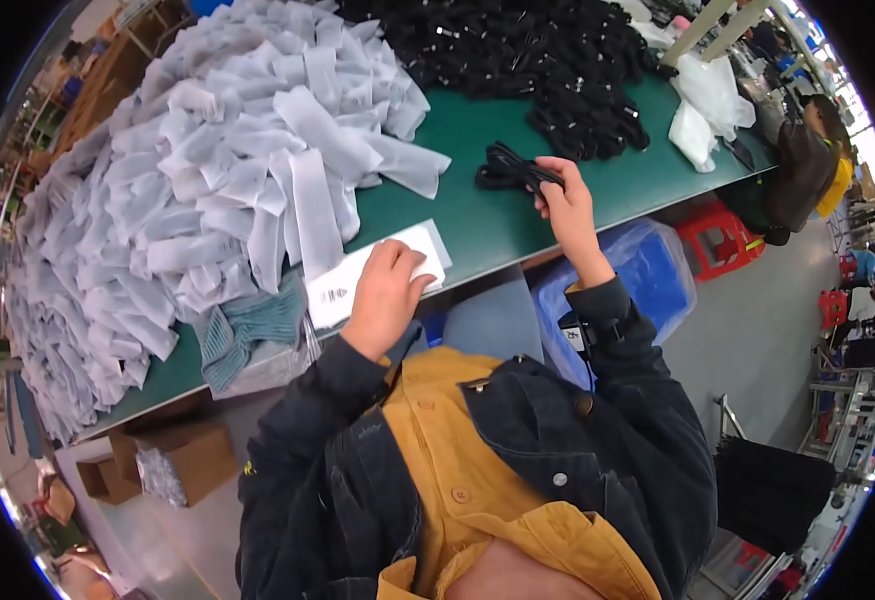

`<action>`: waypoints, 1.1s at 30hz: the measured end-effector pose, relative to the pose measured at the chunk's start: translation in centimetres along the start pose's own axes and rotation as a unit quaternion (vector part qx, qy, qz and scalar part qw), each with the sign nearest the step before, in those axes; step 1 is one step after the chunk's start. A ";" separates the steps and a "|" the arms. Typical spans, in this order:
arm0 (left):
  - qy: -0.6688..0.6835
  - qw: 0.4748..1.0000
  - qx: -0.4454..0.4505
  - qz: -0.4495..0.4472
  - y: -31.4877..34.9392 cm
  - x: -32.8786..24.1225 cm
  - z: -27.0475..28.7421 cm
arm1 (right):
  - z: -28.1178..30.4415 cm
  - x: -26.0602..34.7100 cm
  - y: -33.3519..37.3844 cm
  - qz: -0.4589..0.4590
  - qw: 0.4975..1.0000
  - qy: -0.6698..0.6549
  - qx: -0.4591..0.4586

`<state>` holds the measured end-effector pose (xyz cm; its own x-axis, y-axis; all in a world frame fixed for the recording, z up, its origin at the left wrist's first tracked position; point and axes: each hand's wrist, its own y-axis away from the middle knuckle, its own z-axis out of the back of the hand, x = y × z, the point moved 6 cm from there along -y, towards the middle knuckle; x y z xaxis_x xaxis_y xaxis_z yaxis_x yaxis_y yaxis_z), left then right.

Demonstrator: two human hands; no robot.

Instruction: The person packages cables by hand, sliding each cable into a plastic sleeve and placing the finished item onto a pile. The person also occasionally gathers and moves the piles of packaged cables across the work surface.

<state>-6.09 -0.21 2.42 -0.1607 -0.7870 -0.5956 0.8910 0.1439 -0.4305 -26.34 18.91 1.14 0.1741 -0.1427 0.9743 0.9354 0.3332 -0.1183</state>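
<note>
The right hand's (565, 200) fingers clamp the cable (508, 169) (seemingly light, bendy, best held mid-bundle) over the table (498, 232). The left hand's (388, 298) fingers rest on the bag (332, 292); their grip one cannot tell.

My cable bundle (506, 168) looks like smooth black plastic, the heaped bags (218, 180) frosted plastic, the counter (478, 225) smooth, my jacket sleeves (633, 345) matt cloth.

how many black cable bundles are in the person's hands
1: the black cable bundle in the right hand. The left hand is on a white packet; another could be hidden in the grip.
</note>
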 end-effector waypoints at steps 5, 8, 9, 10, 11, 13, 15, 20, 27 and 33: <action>-0.038 0.999 0.006 0.013 0.1 0.8 -1.2 | -4.2 -0.3 5.0 -0.029 0.994 0.009 0.108; -0.026 0.999 0.012 0.041 0.7 1.3 -1.6 | -5.4 1.5 7.4 0.180 0.968 0.138 0.109; -0.007 0.999 -0.002 0.048 0.7 1.4 -1.5 | -5.3 1.4 7.6 0.178 0.968 0.138 0.109; 0.012 0.998 -0.015 0.055 0.7 1.5 -1.4 | -5.3 1.5 7.8 0.178 0.969 0.135 0.109; 0.031 0.997 -0.030 0.062 0.7 1.6 -1.2 | -5.2 1.6 7.9 0.179 0.969 0.132 0.110; 0.062 0.993 -0.023 0.102 0.8 1.8 -1.0 | -5.2 2.1 8.2 0.178 0.969 0.128 0.110; 0.126 0.975 -0.012 0.181 1.1 2.3 -1.0 | -5.1 2.8 8.7 0.177 0.974 0.091 0.110; 0.145 0.971 -0.003 0.193 0.8 2.1 -0.8 | -5.4 3.5 9.5 0.198 0.966 0.079 0.146; -0.003 0.999 -0.007 0.040 0.8 0.2 -0.2 | -5.2 3.6 9.7 0.218 0.963 0.087 0.134; 0.108 0.984 -0.002 0.142 1.1 1.2 0.3 | -5.5 3.7 10.1 0.239 0.952 0.099 0.165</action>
<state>-5.22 -1.20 1.39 0.0084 -0.5690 -0.8223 0.9110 0.3434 -0.2283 -14.53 16.65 2.50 0.6403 -0.0635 0.7655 0.5930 0.6743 -0.4401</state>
